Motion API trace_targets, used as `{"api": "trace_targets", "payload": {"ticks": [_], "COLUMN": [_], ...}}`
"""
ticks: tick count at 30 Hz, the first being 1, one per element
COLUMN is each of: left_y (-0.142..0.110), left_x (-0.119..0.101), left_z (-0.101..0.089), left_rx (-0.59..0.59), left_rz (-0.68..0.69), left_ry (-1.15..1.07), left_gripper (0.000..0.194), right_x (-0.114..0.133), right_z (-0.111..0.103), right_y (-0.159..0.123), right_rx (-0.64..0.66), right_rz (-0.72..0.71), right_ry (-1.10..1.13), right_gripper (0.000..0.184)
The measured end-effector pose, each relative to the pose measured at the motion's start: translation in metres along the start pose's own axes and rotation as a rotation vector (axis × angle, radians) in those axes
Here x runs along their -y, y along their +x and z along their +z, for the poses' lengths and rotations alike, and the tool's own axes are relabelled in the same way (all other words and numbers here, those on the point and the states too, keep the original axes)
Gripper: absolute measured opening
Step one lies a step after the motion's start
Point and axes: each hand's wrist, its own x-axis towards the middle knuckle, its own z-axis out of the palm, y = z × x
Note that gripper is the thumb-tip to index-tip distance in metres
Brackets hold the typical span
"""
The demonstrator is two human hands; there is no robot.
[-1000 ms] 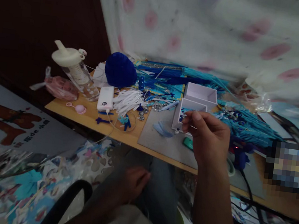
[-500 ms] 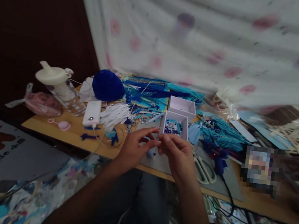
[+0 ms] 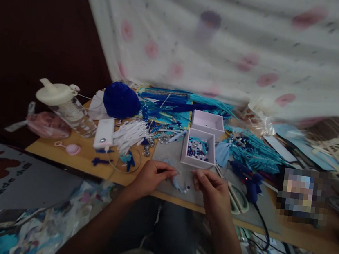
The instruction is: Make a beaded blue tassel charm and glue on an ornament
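My left hand [image 3: 151,175] rests on the grey mat [image 3: 170,158] with its fingers curled, pinching the end of a small light-blue piece [image 3: 178,183]. A little to the right, my right hand [image 3: 214,187] has its thumb and fingers pinched together on something too small to name. Just beyond both hands stands a white open box [image 3: 198,153] with blue and silver beads inside. A second white box [image 3: 208,123] sits behind it.
Scissors [image 3: 236,197] and a blue glue gun [image 3: 250,186] with its cord lie right of my right hand. A white power bank [image 3: 105,133], a dark blue ball [image 3: 121,100], a lidded bottle [image 3: 63,105], white strips and blue feather pieces crowd the wooden table [image 3: 62,146].
My right hand came down from the bead box to the mat. My left hand rose from my lap to meet it, and both now rest low on the mat by the light-blue piece.
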Motion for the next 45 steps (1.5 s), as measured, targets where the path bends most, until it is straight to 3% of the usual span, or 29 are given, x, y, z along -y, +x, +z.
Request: {"api": "trace_targets", "payload": {"ticks": [8, 12, 14, 16, 19, 22, 30, 38, 45], "left_y": [0.012, 0.02, 0.025, 0.031, 0.039, 0.042, 0.03, 0.024, 0.025], "left_x": [-0.011, -0.026, -0.031, -0.032, -0.03, -0.026, -0.02, -0.028, -0.033], "left_z": [0.002, 0.005, 0.005, 0.003, -0.001, -0.003, 0.008, 0.016, 0.027], "left_rx": [0.011, 0.189, 0.271, 0.306, 0.316, 0.282, 0.183, 0.086, 0.086], "left_rz": [0.014, 0.024, 0.02, 0.009, -0.042, -0.109, -0.186, 0.047, 0.161], "left_ry": [0.118, 0.275, 0.267, 0.233, 0.157, 0.014, -0.344, 0.083, 0.239], "left_gripper": [0.038, 0.037, 0.036, 0.039, 0.043, 0.049, 0.052, 0.04, 0.044], "right_x": [0.0, 0.008, 0.01, 0.009, 0.008, 0.009, 0.007, 0.003, 0.0], "right_z": [-0.014, -0.005, 0.001, 0.004, 0.005, 0.004, 0.007, 0.007, -0.001], "right_y": [-0.008, -0.008, -0.005, 0.0, 0.005, 0.006, 0.003, -0.003, -0.003], "right_rx": [-0.027, 0.131, 0.24, 0.264, 0.177, 0.065, -0.075, -0.064, -0.141], "right_rz": [-0.004, 0.012, -0.018, -0.085, -0.227, -0.316, -0.268, -0.296, -0.346], "right_ry": [-0.295, -0.246, -0.241, -0.317, -0.463, -0.495, -0.313, -0.306, -0.272], "right_gripper": [0.029, 0.063, 0.057, 0.039, 0.021, 0.015, 0.009, 0.009, 0.01]}}
